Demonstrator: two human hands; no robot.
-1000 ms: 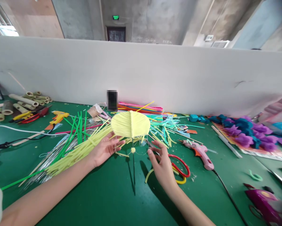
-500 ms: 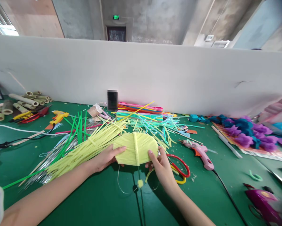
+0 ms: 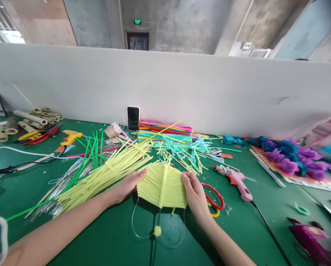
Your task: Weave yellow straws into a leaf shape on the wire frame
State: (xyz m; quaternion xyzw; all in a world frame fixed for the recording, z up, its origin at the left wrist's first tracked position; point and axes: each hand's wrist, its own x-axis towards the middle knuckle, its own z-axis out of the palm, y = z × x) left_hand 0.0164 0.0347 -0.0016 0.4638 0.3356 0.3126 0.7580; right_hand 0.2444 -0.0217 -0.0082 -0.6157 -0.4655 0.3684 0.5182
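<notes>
Between my two hands is a pale yellow leaf shape [image 3: 175, 186] made of pipe cleaners, with a thick raised rib down its middle. My left hand [image 3: 129, 186] pinches its left edge, thumb on top. The right edge is gripped by my right hand [image 3: 194, 192], fingers partly hidden behind it. A thin stem runs down from the leaf's lower end, and a small yellow fuzzy ball [image 3: 157, 231] is near it. Thin clear thread loops hang from the lower corners. Scissors with red and yellow handles [image 3: 215, 196] lie beside my right hand.
Yellow pipe cleaners [image 3: 104, 177] lie in a bundle at left, with coloured ones [image 3: 165, 127] behind. A pink glue gun [image 3: 238, 181] is at right, a yellow one [image 3: 70, 137] at left. A phone [image 3: 133, 119] leans on the white partition [image 3: 165, 85]. Purple flowers [image 3: 288, 166] sit far right.
The leaf shape has tilted and come slightly lower and nearer, showing more of its surface. My hands have shifted with it, still holding its sides. The fuzzy ball hangs lower and further left.
</notes>
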